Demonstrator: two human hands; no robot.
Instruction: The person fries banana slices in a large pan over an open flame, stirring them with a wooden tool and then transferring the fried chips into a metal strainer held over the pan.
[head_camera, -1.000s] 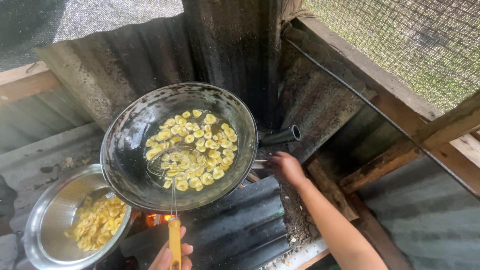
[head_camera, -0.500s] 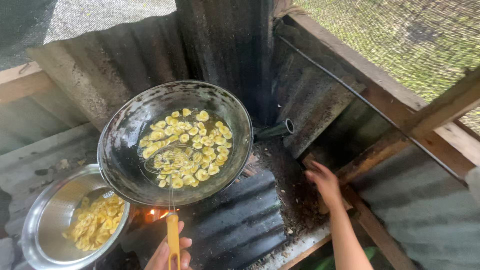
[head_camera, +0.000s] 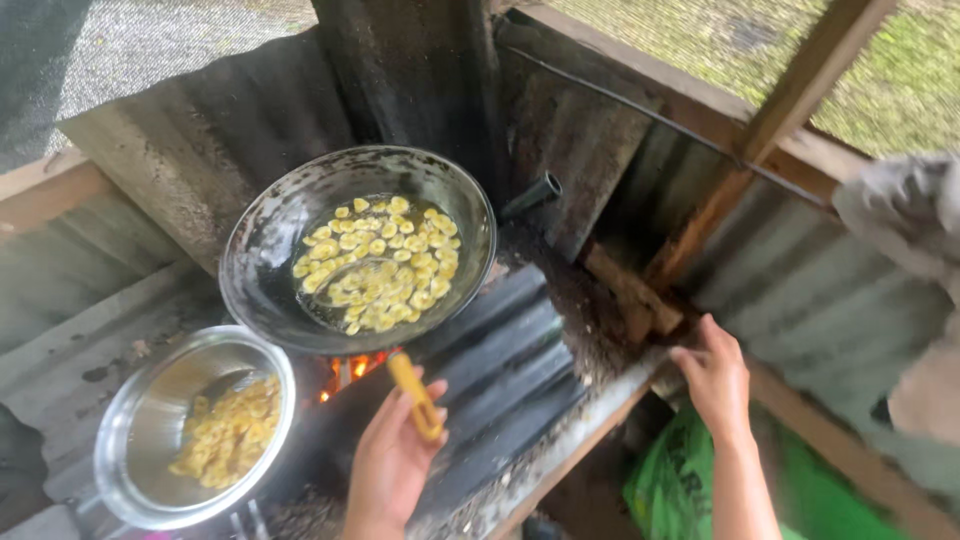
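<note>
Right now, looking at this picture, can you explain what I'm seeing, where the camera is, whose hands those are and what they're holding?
The picture comes from a camera worn on a person's head, looking down, so both hands are that person's own. The left hand grips a yellow handle that points toward a dark wok; whatever is on its far end cannot be made out. The wok sits over a fire and holds yellow slices in oil. Beside it, lower left, a metal bowl holds more yellow slices. The right hand holds nothing and rests at the edge of the corrugated metal surface. A green bag lies below.
</note>
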